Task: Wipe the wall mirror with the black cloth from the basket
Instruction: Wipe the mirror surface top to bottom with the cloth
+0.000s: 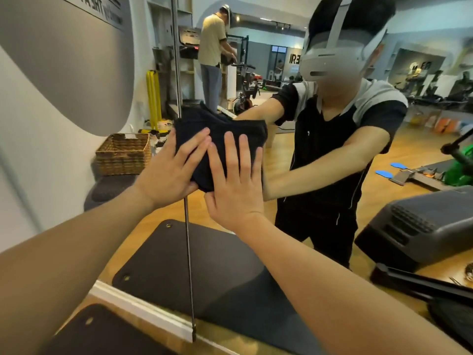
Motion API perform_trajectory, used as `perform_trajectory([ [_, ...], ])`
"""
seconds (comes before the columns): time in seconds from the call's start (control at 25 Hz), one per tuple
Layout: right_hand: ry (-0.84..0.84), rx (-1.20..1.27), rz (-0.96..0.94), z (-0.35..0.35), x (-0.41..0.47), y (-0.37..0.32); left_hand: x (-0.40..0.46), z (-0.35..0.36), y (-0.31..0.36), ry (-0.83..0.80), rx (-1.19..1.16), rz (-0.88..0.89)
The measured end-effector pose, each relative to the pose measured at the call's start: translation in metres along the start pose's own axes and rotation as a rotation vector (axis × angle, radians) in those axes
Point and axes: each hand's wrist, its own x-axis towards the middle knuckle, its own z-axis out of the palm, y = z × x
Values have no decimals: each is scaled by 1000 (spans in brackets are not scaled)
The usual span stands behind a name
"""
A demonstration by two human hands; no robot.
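Two flat hands pressed on black cloth (220, 139) against wall mirror (332, 155).

Left hand (171, 172) and right hand (235, 185) are laid side by side, fingers straight and spread, nothing clenched. Woven basket (122, 155) is seen at 9 o'clock of the cloth, on the floor.

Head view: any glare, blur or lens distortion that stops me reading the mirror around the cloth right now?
Head view: wide-angle bending shows in the curved wall and forearms at the edges. No strong glare on the wall mirror; its reflection reads clearly. The black cloth is dark, its folds barely visible. Left hand and right hand are sharp, pressing flat on the cloth. The wicker basket is slightly soft.
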Motion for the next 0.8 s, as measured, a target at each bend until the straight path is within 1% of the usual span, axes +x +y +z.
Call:
perform_trajectory([
  [0.12, 5, -1, -11, 16, 2, -16, -19, 9, -9, 3, -71, -47],
  [0.36, 21, 11, -61, 30, -23, -24, -47, 27, 15, 56, -162, -118],
  [0.56, -69, 40, -89, 48, -87, -28, -89, 47, 59, -14, -216, -88],
  [0.64, -68, 53, -83, 52, -105, -28, -100, 56, 72, -48, -215, -67],
  [0.8, -49, 80, -77, 53, -123, -24, -108, 57, 91, -86, -245, -80],
])
